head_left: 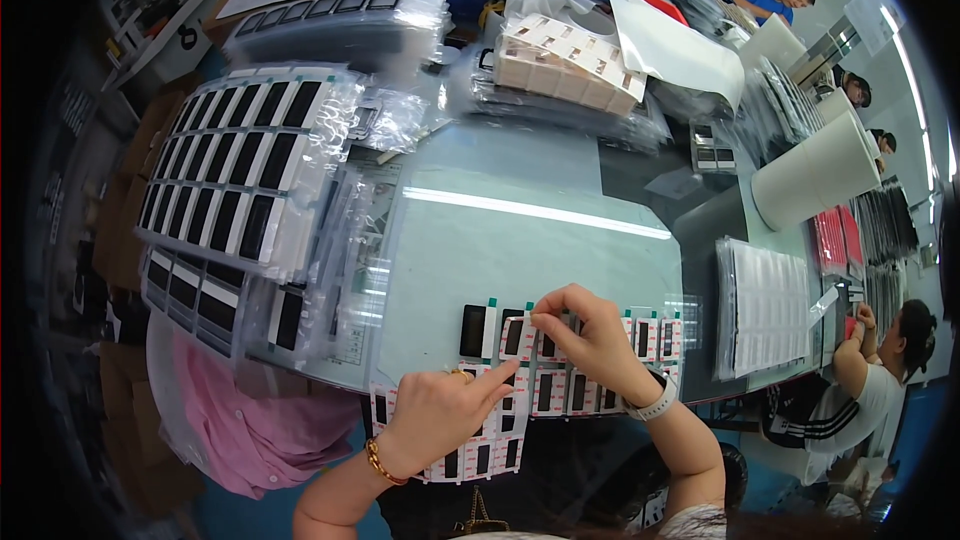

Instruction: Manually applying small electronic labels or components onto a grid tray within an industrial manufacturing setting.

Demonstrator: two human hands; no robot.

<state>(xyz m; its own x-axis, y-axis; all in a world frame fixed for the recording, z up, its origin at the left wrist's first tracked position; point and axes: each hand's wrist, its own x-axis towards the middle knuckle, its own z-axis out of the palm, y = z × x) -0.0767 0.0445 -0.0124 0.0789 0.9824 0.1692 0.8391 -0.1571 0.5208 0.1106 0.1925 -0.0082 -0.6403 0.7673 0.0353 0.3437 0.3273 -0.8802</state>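
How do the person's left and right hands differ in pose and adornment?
The left hand extends its index finger to the lower edge of a white-and-red framed piece; the right hand brings thumb and index together near its upper right corner. The left wrist has a gold bracelet; the right wrist, a pale band. The left hand shows a ring; the right shows none. Both are ungloved.

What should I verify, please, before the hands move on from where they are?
1. Left hand placed: ok, over the white sheet, index finger extended.
2. Right hand's grip: cannot tell; thumb and forefinger are close together, but whether they pinch anything is unclear.
3. Sheet fully on the table: not ok, it extends past the near edge.
4. White frames over all panels: not ok, the leftmost black panel lacks one.
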